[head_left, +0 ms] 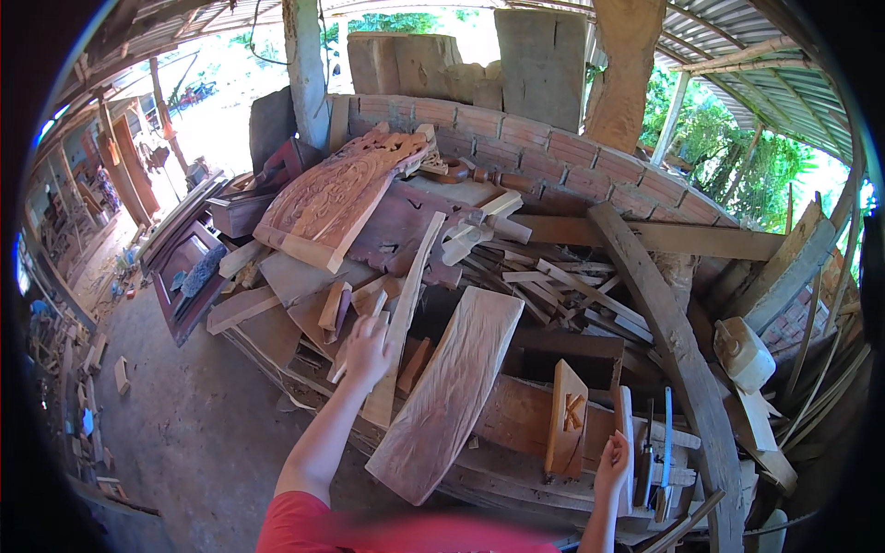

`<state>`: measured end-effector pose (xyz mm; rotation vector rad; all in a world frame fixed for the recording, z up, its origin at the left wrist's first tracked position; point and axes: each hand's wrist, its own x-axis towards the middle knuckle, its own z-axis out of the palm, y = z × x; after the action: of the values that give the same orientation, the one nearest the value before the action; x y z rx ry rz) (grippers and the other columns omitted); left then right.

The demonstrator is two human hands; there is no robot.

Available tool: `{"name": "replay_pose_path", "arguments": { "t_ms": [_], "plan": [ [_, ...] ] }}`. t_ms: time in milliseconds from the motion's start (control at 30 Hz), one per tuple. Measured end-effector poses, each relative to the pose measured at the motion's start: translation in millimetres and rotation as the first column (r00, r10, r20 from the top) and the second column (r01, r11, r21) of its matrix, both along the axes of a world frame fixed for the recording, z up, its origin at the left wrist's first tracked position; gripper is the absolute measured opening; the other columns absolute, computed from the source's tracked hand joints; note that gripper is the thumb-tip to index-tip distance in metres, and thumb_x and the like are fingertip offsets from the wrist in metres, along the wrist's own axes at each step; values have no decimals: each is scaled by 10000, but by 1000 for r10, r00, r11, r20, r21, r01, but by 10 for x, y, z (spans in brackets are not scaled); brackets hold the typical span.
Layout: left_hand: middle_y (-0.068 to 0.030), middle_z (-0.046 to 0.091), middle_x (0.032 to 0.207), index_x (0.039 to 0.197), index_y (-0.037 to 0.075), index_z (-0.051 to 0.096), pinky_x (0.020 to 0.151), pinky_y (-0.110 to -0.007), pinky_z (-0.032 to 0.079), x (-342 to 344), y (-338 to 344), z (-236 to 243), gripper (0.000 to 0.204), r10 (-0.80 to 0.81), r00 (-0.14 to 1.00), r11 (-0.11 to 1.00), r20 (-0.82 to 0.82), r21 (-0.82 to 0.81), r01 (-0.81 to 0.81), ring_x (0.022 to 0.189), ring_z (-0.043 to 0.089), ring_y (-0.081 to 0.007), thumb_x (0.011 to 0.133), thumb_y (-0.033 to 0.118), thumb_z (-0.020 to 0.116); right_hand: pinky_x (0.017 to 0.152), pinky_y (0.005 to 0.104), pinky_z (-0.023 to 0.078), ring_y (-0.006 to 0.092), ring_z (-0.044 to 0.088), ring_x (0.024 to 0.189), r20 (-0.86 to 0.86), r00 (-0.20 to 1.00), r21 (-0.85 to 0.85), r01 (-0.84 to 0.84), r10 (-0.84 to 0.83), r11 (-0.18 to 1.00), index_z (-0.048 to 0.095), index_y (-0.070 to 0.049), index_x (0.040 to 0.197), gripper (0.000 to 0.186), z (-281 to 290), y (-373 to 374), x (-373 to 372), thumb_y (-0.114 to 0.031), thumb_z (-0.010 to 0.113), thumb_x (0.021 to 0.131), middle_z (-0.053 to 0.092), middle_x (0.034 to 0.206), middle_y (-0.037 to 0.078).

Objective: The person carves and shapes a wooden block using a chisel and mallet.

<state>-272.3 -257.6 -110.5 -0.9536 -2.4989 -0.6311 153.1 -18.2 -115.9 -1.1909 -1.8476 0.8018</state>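
Observation:
My left hand [369, 352] is closed around a short, narrow wooden strip [340, 366], which pokes out above and below the fingers. Beside it leans a long, pale, slightly curved board [407, 313]. My right hand [610, 463] grips the left edge of a narrow upright wooden board [626, 433]; part of the grip is hidden. A small wooden plaque with a dark carved mark [566, 429] stands left of that hand. Between my hands a broad, wavy-grained plank [449, 392] lies tilted. A dark-handled tool [647, 456] and a blue strip-like tool [666, 442] stand just right of the right hand.
A carved wooden panel [346, 194] rests on the pile, before a low brick wall [562, 152]. A heavy beam [673, 359] slants down at the right, near a whitish plastic jug [745, 353]. Loose sticks [581, 290] fill the middle. Concrete floor [194, 415] lies left.

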Motion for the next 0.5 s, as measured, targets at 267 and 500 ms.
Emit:
{"name": "replay_pose_path", "arguments": {
  "t_ms": [267, 500],
  "plan": [
    [-184, 284, 1340, 805, 16, 613, 986, -501, 290, 319, 344, -127, 230, -58, 972, 979, 227, -178, 100, 1302, 192, -363, 681, 201, 670, 632, 221, 383, 70, 436, 685, 5, 998, 7, -60, 60, 998, 557, -73, 1120, 240, 44, 102, -25, -118, 523, 888, 570, 921, 16],
    [-195, 275, 1386, 680, -4, 623, 1025, -475, 249, 320, 451, -259, 82, 21, 977, 978, 213, -209, 24, 1312, 191, -363, 668, 72, 596, 611, 221, 381, 80, 452, 677, -40, 999, 45, -32, 34, 998, 573, -69, 1064, 205, 76, 127, 187, -83, 540, 862, 564, 890, 3]
  ]
}}
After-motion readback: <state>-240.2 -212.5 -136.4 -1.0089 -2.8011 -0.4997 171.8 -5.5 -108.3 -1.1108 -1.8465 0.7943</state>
